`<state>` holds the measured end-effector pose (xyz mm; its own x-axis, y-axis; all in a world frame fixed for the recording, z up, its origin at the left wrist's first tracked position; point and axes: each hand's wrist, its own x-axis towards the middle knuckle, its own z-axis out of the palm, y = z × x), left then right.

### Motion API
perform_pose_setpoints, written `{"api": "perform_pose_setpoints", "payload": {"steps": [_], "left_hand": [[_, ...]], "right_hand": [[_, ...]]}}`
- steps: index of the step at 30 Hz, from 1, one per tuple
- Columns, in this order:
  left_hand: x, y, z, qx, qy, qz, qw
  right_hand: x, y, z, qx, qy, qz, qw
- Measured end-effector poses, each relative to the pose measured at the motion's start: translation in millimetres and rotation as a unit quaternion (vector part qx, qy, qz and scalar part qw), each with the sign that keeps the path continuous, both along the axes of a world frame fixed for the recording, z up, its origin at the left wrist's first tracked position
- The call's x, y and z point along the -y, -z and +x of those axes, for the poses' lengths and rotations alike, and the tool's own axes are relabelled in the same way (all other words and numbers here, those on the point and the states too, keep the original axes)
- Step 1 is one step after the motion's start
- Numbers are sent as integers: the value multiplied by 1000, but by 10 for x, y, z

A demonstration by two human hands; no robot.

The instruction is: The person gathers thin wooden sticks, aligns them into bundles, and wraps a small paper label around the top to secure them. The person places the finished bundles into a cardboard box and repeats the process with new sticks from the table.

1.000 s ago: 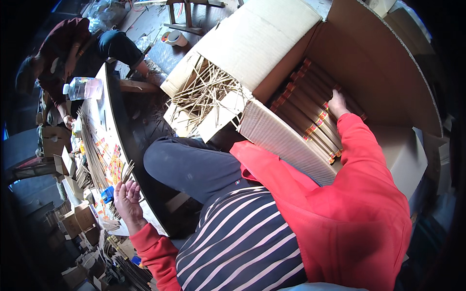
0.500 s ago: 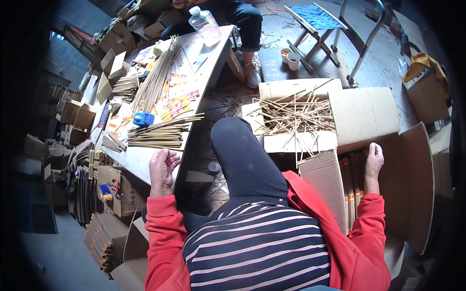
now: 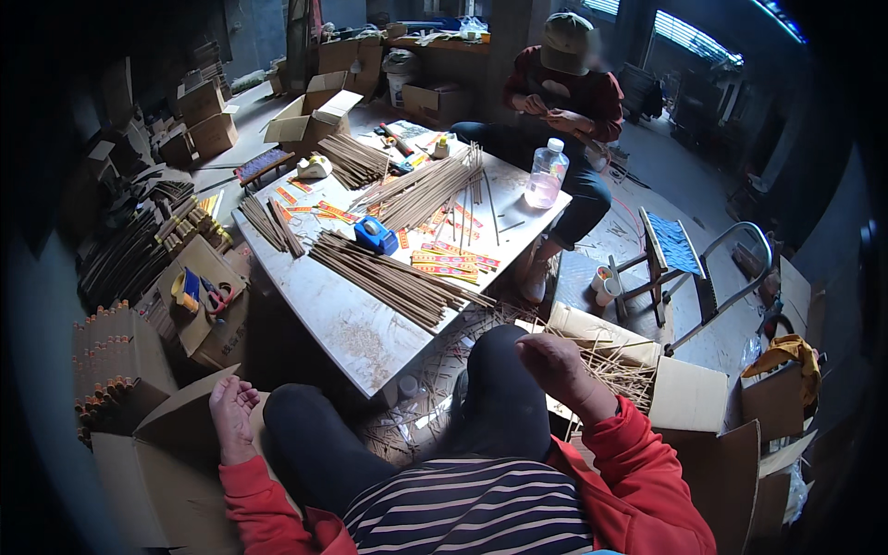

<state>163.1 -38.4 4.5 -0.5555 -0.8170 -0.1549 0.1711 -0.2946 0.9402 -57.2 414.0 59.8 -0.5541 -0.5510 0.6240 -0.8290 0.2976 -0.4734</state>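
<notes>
My left hand (image 3: pixel 233 407) hangs beside an open carton (image 3: pixel 153 481) at the lower left; its fingers are loosely curled and apart, with nothing visible in them. My right hand (image 3: pixel 558 368) is raised over my knee, just left of a carton of loose thin sticks (image 3: pixel 629 381). Its fingers are foreshortened and slightly blurred, so their grip does not show. Ahead, a row of brown incense-like sticks (image 3: pixel 388 282) lies along the near side of the white table (image 3: pixel 356 347). A blue tape dispenser (image 3: pixel 375 236) stands behind them.
More stick bundles (image 3: pixel 430 190), red-and-yellow paper labels (image 3: pixel 458 262) and a clear bottle (image 3: pixel 547 176) are on the table. Across it sits a person (image 3: pixel 569 102), hands together. A blue folding stool (image 3: pixel 672 242) stands at right; scissors (image 3: pixel 218 296) lie on a box at left.
The view has swung up and left. My left hand has moved from the table edge down toward the left carton. My right hand has left the tall right carton and come inward over my knee.
</notes>
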Motion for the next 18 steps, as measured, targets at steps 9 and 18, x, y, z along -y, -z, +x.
{"api": "perform_pose_setpoints", "payload": {"steps": [9,18], "left_hand": [[955,481,1852,144,-208,36,967],[1246,1499,3028,503,-93,130,849]], "right_hand": [[1691,403,418,5,-204,169,964],[2300,761,518,72,-214,257,940]]}}
